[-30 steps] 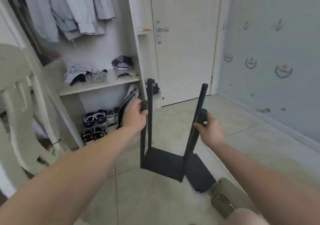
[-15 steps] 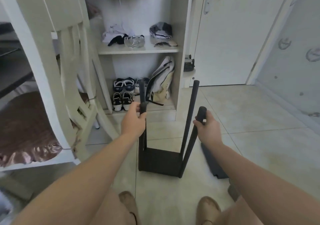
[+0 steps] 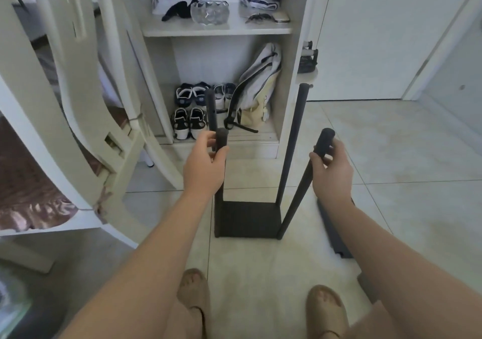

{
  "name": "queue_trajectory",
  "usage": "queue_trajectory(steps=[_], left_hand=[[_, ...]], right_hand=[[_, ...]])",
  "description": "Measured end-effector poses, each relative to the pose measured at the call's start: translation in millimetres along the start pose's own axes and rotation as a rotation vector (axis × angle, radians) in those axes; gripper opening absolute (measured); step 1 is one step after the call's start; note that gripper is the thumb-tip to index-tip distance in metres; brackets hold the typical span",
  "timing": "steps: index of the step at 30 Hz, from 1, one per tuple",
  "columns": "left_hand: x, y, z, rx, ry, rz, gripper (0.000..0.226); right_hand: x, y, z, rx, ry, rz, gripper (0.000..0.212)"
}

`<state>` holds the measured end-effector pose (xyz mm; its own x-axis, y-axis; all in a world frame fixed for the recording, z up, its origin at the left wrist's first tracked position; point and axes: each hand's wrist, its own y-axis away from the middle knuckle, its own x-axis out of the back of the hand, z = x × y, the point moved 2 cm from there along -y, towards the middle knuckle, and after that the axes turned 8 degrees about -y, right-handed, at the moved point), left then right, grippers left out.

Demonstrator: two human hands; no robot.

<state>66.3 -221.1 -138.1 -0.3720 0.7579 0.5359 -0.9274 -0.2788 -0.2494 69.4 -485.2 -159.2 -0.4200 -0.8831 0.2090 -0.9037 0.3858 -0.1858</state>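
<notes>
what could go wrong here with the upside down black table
1. The left hand and right hand grip only the tops of two legs of the upturned black table; the right-hand leg slants, so it may be loose and twist out.
2. The dark panel lies on the floor near the right foot, a trip hazard.
3. The white chair stands close on the left; swinging the table could knock it.

No text, label, brand, number or sign can be read anywhere in the view.
</notes>
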Motion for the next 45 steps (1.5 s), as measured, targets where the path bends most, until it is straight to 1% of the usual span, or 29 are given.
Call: queue_trajectory(steps=[2, 6, 8, 10, 12, 14, 18, 21, 27, 34, 38, 45], left_hand=[[-8, -4, -11, 0.009, 0.054, -0.001, 0.02], [-28, -3, -38, 0.075, 0.024, -0.053, 0.028], [-36, -5, -48, 0.113, -0.024, -0.113, 0.035], [-41, -11, -57, 0.143, -0.085, -0.178, 0.037], [-45, -16, -66, 0.171, -0.131, -0.233, 0.034], [-47, -21, -73, 0.181, -0.155, -0.259, 0.031], [-48, -29, -81, 0.186, -0.204, -0.248, 0.033], [-44, -31, -87, 0.218, -0.229, -0.209, 0.029], [-40, -27, -86, 0.231, -0.221, -0.196, 0.027], [-40, -14, -76, 0.186, -0.268, -0.242, 0.032], [-41, -8, -70, 0.178, -0.287, -0.254, 0.034], [-37, -6, -67, 0.216, -0.281, -0.219, 0.034]], right_hand=[[-4, -3, 11, -0.027, 0.003, 0.002, 0.035], [-9, 1, 47, -0.104, 0.023, -0.021, 0.034], [-11, -2, 62, -0.154, 0.057, -0.058, 0.026], [-13, -11, 71, -0.192, 0.116, -0.11, 0.017], [-13, -22, 75, -0.192, 0.19, -0.153, 0.018], [-13, -30, 78, -0.18, 0.254, -0.166, 0.027], [-22, -32, 79, -0.18, 0.271, -0.179, 0.033], [-30, -29, 77, -0.176, 0.265, -0.182, 0.036], [-28, -25, 78, -0.153, 0.286, -0.157, 0.031], [-5, -18, 73, -0.206, 0.23, -0.173, 0.028], [2, -13, 72, -0.203, 0.247, -0.179, 0.029], [0, -4, 74, -0.166, 0.29, -0.235, 0.033]])
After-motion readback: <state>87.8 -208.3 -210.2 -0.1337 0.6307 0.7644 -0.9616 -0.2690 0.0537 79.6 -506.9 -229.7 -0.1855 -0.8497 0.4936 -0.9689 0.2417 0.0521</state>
